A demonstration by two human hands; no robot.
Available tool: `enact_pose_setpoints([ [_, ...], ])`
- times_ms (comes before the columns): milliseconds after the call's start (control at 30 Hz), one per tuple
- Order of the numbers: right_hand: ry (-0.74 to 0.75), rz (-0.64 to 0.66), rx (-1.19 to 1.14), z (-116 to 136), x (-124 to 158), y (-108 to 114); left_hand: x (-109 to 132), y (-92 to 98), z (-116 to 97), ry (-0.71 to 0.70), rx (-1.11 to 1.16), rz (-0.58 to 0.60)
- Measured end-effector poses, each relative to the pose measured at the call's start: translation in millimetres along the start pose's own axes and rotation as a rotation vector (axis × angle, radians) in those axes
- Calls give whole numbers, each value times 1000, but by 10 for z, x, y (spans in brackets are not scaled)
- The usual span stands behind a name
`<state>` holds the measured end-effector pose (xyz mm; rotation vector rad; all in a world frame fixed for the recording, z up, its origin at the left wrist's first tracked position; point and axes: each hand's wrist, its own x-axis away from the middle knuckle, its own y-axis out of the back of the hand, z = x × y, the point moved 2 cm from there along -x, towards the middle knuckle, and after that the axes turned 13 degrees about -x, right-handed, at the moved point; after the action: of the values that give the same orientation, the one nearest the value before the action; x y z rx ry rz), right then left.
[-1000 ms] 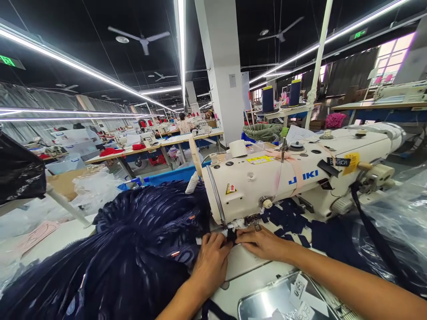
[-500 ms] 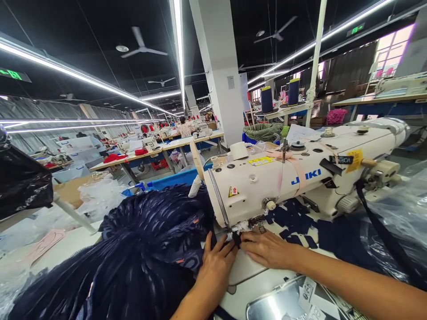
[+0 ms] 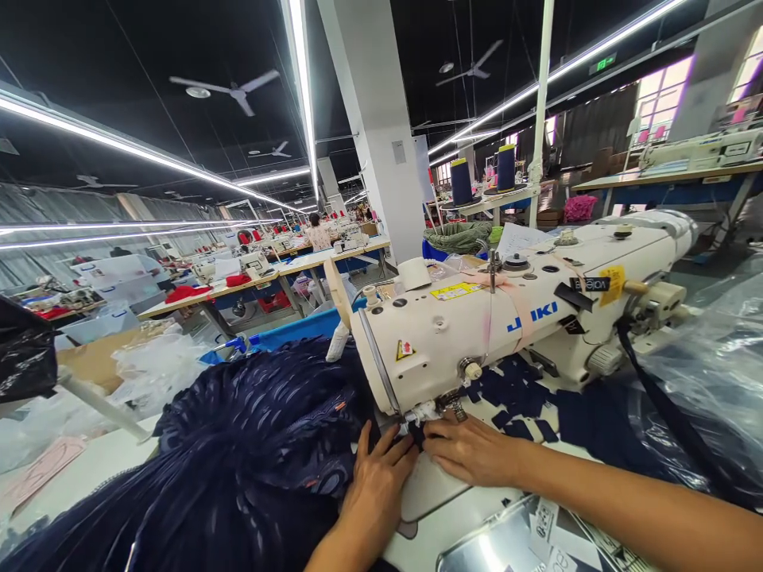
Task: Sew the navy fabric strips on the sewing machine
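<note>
The dark fabric is best kept flat by the left hand, fingers spread, and right hand, grip unclear.

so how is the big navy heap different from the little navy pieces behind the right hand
The navy heap is large and mounded, while the navy pieces are small and lie mostly flat. The heap shows long gathered folds; the pieces are loose, scattered patches. The heap sits beside the left hand, the pieces beyond the right hand. Both are dark blue and look like cloth.
</note>
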<state>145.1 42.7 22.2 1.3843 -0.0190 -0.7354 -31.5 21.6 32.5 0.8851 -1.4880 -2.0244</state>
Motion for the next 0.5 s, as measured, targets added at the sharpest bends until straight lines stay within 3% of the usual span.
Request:
enact_pose_setpoints([
  [167,-30,8,-13,-13,-13,-41,-27,-44,25,62,27,23],
  [500,-150,-61,-202,-187,0,-76,-139,107,55,108,24,90],
])
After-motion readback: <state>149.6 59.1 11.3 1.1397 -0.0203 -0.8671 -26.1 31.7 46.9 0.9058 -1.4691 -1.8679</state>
